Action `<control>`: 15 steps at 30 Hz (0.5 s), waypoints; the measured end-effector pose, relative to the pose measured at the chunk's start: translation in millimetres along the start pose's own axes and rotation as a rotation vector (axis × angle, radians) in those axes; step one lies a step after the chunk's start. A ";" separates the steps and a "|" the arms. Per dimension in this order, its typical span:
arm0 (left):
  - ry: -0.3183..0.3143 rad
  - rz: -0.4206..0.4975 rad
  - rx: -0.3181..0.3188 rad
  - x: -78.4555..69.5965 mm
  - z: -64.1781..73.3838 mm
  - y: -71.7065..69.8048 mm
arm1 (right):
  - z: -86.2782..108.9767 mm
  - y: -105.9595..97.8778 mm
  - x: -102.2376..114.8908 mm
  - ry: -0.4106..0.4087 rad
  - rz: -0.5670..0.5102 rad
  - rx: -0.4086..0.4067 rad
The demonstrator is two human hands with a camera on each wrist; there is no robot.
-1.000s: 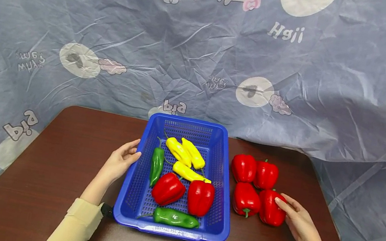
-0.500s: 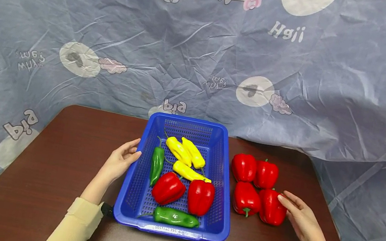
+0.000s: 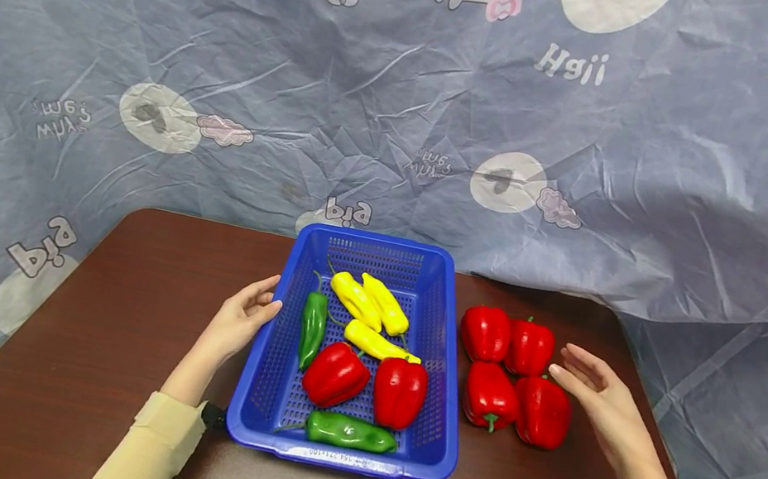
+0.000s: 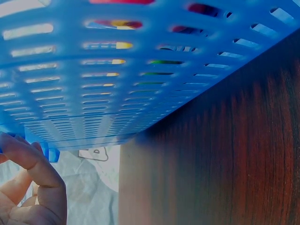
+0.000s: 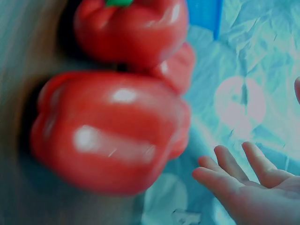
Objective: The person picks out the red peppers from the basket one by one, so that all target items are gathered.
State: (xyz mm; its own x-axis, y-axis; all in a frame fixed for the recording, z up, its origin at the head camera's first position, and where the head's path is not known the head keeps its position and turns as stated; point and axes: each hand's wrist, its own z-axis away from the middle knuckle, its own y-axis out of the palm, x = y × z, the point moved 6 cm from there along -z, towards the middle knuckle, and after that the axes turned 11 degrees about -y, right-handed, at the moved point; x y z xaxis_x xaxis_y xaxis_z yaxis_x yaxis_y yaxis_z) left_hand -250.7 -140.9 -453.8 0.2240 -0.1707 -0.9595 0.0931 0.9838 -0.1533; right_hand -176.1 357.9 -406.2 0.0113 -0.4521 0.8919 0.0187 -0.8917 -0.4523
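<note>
My left hand (image 3: 242, 317) grips the left rim of a blue plastic basket (image 3: 253, 386), its curled fingers at the edge in the left wrist view. Inside lie two red bell peppers (image 3: 336, 375), three yellow peppers (image 3: 384, 307), and two green peppers: one (image 3: 312, 330) along the left side, the other (image 3: 350, 433) across the near end. Right of the basket, several more red bell peppers sit clustered on the table. My right hand (image 3: 603, 400), fingers spread and holding nothing, hovers beside the nearest right one (image 3: 542, 413); the right wrist view shows a gap between them.
The dark brown wooden table (image 3: 113, 331) ends at a grey-blue patterned cloth (image 3: 402, 125) hung behind it and down its right side. Black straps are on both wrists, just past the cream sleeves (image 3: 152, 437).
My right hand has let go of the near right red bell pepper and moved up and away from it. The left hand and basket stay put.
</note>
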 end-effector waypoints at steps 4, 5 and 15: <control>-0.004 0.002 -0.002 0.5 -0.8 0.1 | -4.4 14.1 23.5 -0.046 0.011 0.031; -0.003 -0.001 0.001 0.4 -0.8 0.2 | -5.6 18.0 29.2 -0.060 0.013 0.042; -0.010 -0.012 0.006 -0.1 0.5 0.8 | -15.6 56.3 85.4 -0.186 -0.021 0.141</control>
State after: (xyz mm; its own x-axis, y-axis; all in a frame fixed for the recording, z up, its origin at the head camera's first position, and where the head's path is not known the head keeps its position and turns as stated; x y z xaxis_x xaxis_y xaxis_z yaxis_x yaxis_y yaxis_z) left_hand -250.2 -140.1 -453.8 0.2329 -0.1828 -0.9552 0.1019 0.9814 -0.1629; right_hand -189.7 268.7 -355.5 0.1935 -0.4098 0.8914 0.1602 -0.8832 -0.4408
